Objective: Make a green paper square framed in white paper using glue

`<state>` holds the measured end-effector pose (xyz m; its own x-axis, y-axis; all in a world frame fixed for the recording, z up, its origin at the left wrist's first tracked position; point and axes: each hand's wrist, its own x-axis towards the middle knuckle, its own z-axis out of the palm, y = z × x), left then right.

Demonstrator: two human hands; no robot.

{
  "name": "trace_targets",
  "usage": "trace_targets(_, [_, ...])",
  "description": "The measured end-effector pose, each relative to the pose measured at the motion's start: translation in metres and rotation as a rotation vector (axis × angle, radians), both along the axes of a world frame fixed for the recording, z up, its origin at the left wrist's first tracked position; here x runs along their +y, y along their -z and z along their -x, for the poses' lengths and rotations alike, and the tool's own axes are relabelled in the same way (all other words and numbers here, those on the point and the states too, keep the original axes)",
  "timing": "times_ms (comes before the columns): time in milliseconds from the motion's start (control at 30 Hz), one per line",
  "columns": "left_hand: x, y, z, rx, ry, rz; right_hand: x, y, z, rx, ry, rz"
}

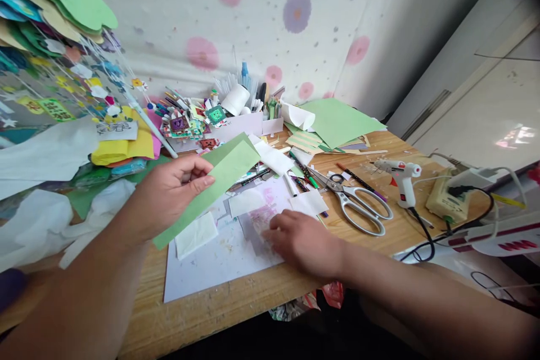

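Observation:
My left hand [179,194] pinches a folded strip of light green paper [223,175] between thumb and fingers, holding it slanted above the work surface. My right hand [306,239] hovers low over the right part of a white paper sheet [198,278]; its fingers are loosely bent and apart, with nothing visible in them. Pink stains mark the sheet near those fingertips. On it lie a folded white tissue [197,234] and small pale paper pieces [247,202]. Large silver scissors [358,202] rest open to the right of my right hand.
A white glue gun [400,177] stands by a power strip [449,197] with cables at the right. Green paper [341,121] lies at the back. Boxes of pens and craft pieces [240,124] line the wall. Hanging paper decorations [63,67] and white tissue [37,225] crowd the left.

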<state>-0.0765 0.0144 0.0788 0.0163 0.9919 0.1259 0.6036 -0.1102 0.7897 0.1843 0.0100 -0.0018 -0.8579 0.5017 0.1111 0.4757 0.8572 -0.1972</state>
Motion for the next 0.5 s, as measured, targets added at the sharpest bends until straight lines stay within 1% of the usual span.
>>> trace_targets(33, [-0.001,0.002,0.001,-0.022,0.003,-0.003,0.0,0.001,0.01,-0.034,-0.005,-0.019])
trace_targets(100, [-0.002,0.007,0.003,-0.054,0.012,-0.008,0.011,0.003,0.025,-0.093,0.077,-0.057])
trace_targets(167, [-0.004,0.012,0.006,-0.071,0.036,-0.005,0.036,0.003,0.033,-0.13,0.232,-0.098])
trace_targets(233, [-0.005,0.017,0.009,-0.08,0.074,0.013,0.066,0.002,0.038,-0.153,0.312,-0.137])
trace_targets(300, [-0.005,0.022,0.01,-0.094,0.118,0.045,0.091,0.001,0.043,-0.181,0.303,-0.157])
trace_targets(367, [-0.004,0.027,0.011,-0.111,0.15,0.076,0.106,0.0,0.049,-0.208,0.262,-0.163])
trace_targets(500, [-0.001,0.033,0.009,-0.109,0.218,0.129,0.112,-0.005,0.056,-0.221,0.207,-0.151])
